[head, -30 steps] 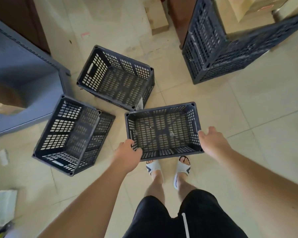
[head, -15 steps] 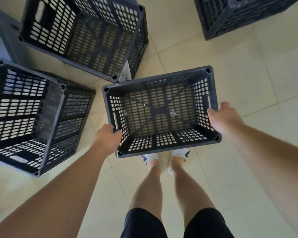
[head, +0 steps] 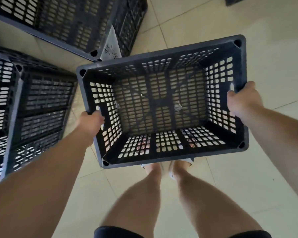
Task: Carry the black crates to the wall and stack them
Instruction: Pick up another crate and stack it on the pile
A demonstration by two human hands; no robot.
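A black perforated crate (head: 162, 54) fills the middle of the view, open side up and empty, above my feet. My left hand (head: 91, 121) grips the handle slot in its left short wall. My right hand (head: 243, 98) grips the rim at the handle slot of its right short wall. Two more black crates lie on the floor: one lying on its side at the left (head: 33, 107) and one at the top left (head: 72, 19), close to the held crate's far left corner.
Pale floor tiles (head: 248, 169) spread to the right and behind the crate. A corner of another dark crate (head: 237, 0) shows at the top right edge. A white paper label (head: 111, 47) hangs on the top-left crate's corner.
Both hands closed round the crate's handle slots, and the crate now looks nearer and larger in the view. The camera has tipped further down toward it.
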